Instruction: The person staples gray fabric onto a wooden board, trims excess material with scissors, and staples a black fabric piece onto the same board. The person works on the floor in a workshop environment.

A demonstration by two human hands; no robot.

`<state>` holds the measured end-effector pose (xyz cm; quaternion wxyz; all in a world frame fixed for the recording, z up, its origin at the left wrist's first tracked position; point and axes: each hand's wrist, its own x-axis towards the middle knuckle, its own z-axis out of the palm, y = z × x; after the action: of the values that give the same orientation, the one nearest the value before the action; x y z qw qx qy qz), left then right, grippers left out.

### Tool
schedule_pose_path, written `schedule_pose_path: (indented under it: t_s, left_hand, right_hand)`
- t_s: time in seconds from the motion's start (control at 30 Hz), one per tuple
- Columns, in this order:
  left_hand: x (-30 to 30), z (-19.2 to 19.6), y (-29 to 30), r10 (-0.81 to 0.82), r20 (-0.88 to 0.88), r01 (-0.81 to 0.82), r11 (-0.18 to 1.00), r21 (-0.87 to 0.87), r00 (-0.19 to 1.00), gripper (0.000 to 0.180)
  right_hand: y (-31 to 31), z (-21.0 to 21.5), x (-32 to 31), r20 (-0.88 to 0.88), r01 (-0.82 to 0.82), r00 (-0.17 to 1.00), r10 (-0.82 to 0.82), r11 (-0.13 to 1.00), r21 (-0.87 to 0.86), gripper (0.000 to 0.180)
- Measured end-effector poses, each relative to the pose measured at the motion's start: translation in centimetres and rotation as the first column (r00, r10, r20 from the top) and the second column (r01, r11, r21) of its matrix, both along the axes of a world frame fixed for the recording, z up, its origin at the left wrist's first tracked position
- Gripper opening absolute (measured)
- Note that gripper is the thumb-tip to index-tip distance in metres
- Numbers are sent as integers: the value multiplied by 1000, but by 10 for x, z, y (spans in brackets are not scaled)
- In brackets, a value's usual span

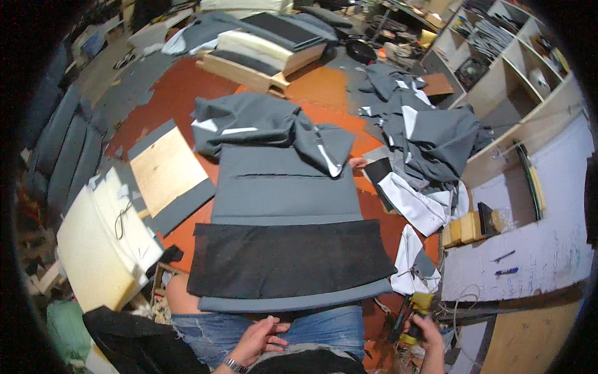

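Across my lap and legs lies a grey upholstered panel (283,198) with a dark slit near its far part. A black fabric strip (289,258) covers its near part, leaving a grey edge in front. My left hand (265,336) rests over my lap, fingers stretched and holding nothing, close to the panel's near edge. To the right of my legs, my right hand (427,330) is wrapped round a yellow-and-black hand tool (416,315), whose exact kind is unclear. Bunched grey fabric with white patches (249,121) lies at the panel's far end.
At left stand a cream foam block (103,240) and a grey-edged board (169,167). Grey and white fabric pieces (430,146) heap on the right, beside wooden shelving (498,93) and a white work surface (529,262) bearing pens. A foam-topped wooden frame (243,73) sits farther off.
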<state>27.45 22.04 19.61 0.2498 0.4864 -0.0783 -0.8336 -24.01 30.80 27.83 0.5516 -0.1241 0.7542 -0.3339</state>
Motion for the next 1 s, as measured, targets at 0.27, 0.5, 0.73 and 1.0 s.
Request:
schedule_pose_path:
  t_s: [0.27, 0.5, 0.73, 1.0]
  left_hand:
    - [-56, -36, -33, 300, -44, -301, 954, -2, 953, 61]
    - [-43, 19, -63, 521, 20, -515, 849, -121, 853, 25]
    - [105, 121, -38, 800, 301, -599, 591, -540, 518, 28]
    - [188, 123, -52, 898, 322, -504, 435, -746, 299, 31]
  right_hand:
    - [-11, -175, -24, -99, -607, 736, 670, 717, 343, 46]
    - [-287, -182, -14, -191, -142, 978, 89, 948, -283, 50]
    - [-381, -209, 172, 694, 60, 714, 95, 979, -195, 71]
    - [-396, -169, 265, 495, 130, 857, 145, 867, -480, 68]
